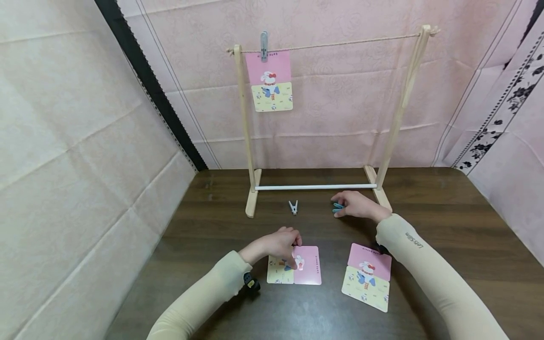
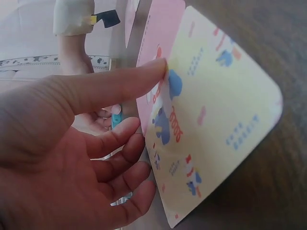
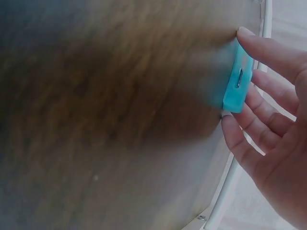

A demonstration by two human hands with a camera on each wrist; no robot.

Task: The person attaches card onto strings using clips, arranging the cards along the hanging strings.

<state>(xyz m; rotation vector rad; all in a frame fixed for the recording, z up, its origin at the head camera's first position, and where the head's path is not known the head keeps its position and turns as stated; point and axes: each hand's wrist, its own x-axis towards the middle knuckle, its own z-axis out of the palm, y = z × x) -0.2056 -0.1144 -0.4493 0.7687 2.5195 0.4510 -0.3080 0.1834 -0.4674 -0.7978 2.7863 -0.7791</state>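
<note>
My left hand (image 1: 277, 244) reaches over a pink and yellow rabbit card (image 1: 309, 271) that lies sideways near the middle of the table. In the left wrist view its thumb lies on the card's printed face (image 2: 211, 110), while the curled fingers meet the card's edge. Farther back, by the right foot of the wooden rack, my right hand (image 1: 359, 205) holds a teal clothespin (image 3: 238, 81) between thumb and fingers, low over the tabletop. A second, pale blue clothespin (image 1: 293, 208) lies to its left. To the right of the left hand's card rests another matching card (image 1: 365, 288).
The wooden rack (image 1: 243, 113) stands at the table's back, a rope (image 1: 340, 44) strung between its posts and a white bar (image 1: 314, 187) low down. A similar card (image 1: 272, 97) hangs at the rope's left end from a grey-blue clothespin (image 1: 264, 46). Pink cloth (image 1: 331, 113) hangs behind.
</note>
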